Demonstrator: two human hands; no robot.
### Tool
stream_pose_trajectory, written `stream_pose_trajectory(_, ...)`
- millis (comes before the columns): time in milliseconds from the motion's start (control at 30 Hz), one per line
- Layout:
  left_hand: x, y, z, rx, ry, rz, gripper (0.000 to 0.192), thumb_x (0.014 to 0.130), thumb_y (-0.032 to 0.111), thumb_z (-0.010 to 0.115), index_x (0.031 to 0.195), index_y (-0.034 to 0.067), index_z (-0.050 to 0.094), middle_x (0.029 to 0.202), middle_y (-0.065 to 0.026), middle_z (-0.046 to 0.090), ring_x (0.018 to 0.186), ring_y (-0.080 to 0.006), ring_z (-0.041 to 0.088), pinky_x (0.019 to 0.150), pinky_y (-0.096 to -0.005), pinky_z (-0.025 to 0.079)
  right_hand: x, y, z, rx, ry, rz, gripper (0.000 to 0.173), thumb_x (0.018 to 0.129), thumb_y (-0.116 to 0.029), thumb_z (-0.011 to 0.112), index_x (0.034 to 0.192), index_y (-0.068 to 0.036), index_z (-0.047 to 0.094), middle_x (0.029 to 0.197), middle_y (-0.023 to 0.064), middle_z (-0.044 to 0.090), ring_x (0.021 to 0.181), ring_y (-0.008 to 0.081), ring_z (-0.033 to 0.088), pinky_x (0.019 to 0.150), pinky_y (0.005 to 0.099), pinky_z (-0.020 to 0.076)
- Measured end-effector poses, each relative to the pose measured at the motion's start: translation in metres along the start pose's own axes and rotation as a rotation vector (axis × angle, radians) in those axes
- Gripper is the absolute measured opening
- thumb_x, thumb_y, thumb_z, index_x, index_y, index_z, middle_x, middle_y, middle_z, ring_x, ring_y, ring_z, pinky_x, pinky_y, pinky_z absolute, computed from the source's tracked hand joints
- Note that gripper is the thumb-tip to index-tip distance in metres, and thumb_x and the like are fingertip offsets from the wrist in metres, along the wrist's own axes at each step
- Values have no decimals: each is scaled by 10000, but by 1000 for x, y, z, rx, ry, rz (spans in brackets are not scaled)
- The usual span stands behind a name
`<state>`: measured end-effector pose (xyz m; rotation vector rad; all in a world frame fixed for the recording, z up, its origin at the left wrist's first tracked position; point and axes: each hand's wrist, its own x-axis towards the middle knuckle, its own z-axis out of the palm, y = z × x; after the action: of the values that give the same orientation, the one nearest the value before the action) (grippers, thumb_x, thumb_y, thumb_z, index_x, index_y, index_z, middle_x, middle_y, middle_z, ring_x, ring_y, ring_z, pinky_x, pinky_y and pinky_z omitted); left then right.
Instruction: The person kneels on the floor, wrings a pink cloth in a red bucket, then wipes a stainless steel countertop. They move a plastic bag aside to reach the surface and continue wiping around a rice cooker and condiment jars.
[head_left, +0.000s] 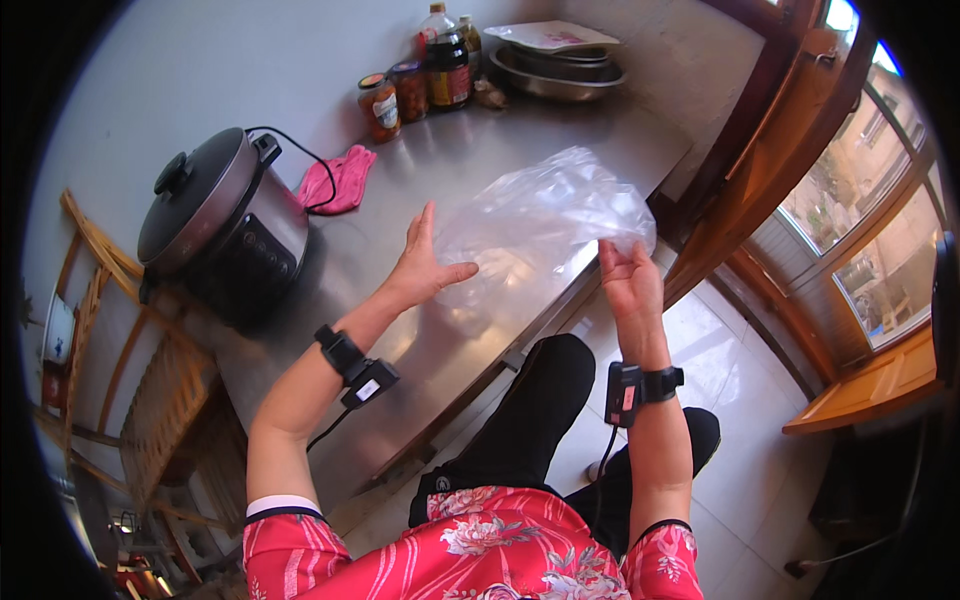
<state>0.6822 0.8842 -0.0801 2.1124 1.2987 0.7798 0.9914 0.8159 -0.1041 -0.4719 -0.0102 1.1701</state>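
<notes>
A clear plastic bag (551, 206) spreads, crumpled and puffed, above the metal tabletop (420, 375). My right hand (630, 281) has its fingertips closed on the bag's near right edge. At the bag's left side is my left hand (427, 262), its thumb and fingers spread apart with nothing gripped; whether it touches the film cannot be told. Each wrist wears a black strap with a small device.
An electric cooker (225, 225) stands at the left, beside a pink cloth (341, 180). Jars (379, 109), bottles (448, 71) and stacked metal basins (559, 75) line the back. A wooden door frame (757, 157) borders the right; a slatted wooden rack (161, 405) is at lower left.
</notes>
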Motion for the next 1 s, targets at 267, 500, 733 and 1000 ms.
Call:
stream_pose_trajectory(267,47,-12,-28,-1022,-405,-140,431,851,56,609,1265,-5,508,1037,-128,656,870,-219,671,845,-384,548,-9,-73,12,-300,-85,-61,329,998,-115,445,1289,38,440,1225,217,578,1062,342,624,878,411,576)
stream_pose_trajectory(500,33,0,-62,-1458,-354,-193,378,915,63,473,1286,-10,488,1087,-130,642,865,-214,666,818,-402,569,-27,-101,19,-1491,28,-197,332,972,-169,539,1276,-36,564,814,101,691,642,145,672,543,228,545)
stream_pose_trajectory(733,38,7,-53,-1588,-335,-199,410,914,70,461,1318,2,461,1127,-127,628,901,-209,663,828,-374,577,-86,-113,42,-1171,-280,-974,269,924,-169,640,1174,-73,614,887,47,666,703,91,599,572,191,486)
stream_pose_trajectory(1000,35,24,-49,-1345,-480,-32,403,884,59,507,1283,3,486,1029,-103,657,900,-209,657,768,-388,573,-58,-48,79,-1560,-461,-728,252,838,-37,695,1090,-32,691,797,27,675,630,67,540,580,226,467)
